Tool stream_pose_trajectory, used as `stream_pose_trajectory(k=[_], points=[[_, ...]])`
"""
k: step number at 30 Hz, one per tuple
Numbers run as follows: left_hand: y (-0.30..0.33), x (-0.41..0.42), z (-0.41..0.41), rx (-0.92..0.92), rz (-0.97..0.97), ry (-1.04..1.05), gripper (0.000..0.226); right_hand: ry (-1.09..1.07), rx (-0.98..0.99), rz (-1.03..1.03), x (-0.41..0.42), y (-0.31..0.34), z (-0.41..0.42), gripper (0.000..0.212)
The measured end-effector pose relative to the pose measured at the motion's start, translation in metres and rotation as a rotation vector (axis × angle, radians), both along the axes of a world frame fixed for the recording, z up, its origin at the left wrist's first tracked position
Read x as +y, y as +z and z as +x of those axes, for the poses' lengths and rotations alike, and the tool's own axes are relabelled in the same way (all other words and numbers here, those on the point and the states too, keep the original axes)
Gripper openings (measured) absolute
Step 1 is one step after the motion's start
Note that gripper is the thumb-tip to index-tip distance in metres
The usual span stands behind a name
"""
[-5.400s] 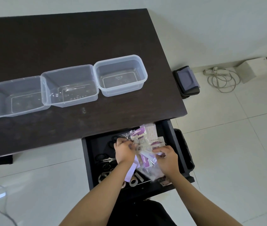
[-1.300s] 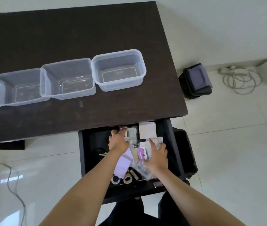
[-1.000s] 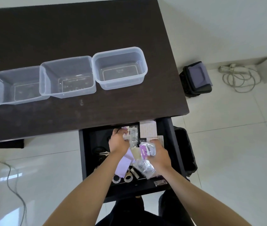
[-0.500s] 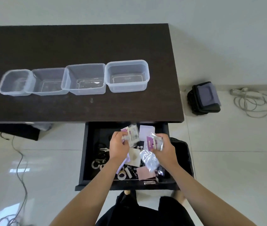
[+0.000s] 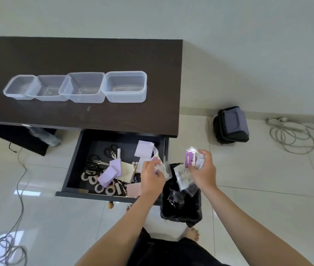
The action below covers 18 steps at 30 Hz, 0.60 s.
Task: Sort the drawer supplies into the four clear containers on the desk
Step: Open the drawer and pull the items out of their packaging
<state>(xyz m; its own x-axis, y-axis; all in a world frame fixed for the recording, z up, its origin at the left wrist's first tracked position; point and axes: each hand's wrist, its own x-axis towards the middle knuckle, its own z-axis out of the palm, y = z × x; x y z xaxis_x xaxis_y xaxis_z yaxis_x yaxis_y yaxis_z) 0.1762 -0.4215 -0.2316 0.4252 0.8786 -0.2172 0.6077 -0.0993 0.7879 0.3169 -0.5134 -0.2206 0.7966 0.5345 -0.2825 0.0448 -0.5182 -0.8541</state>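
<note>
The dark bench [image 5: 75,54] carries four clear containers [image 5: 125,86] in a row, far beyond the fingers. The open drawer [image 5: 75,160] lies left of them. Left hand [image 5: 151,177] fingers curl round small packets [image 5: 162,167]; right hand [image 5: 203,170] fingers grip purple-carded bags [image 5: 191,160].

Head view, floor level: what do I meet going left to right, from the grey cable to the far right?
Coiled grey cable → open drawer → left hand → right hand → dark bag → white cord.
</note>
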Motion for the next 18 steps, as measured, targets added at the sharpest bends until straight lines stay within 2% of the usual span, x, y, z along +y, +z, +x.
stream_pose_trajectory(k=[8,18], points=[[-0.009,-0.065,0.035,-0.012,-0.052,-0.034,0.029,-0.057,0.090,-0.068,-0.056,-0.023,0.025,0.052],[-0.048,-0.086,0.040,0.144,-0.190,-0.052,0.031,-0.022,0.131,-0.194,-0.068,-0.062,0.018,0.057]])
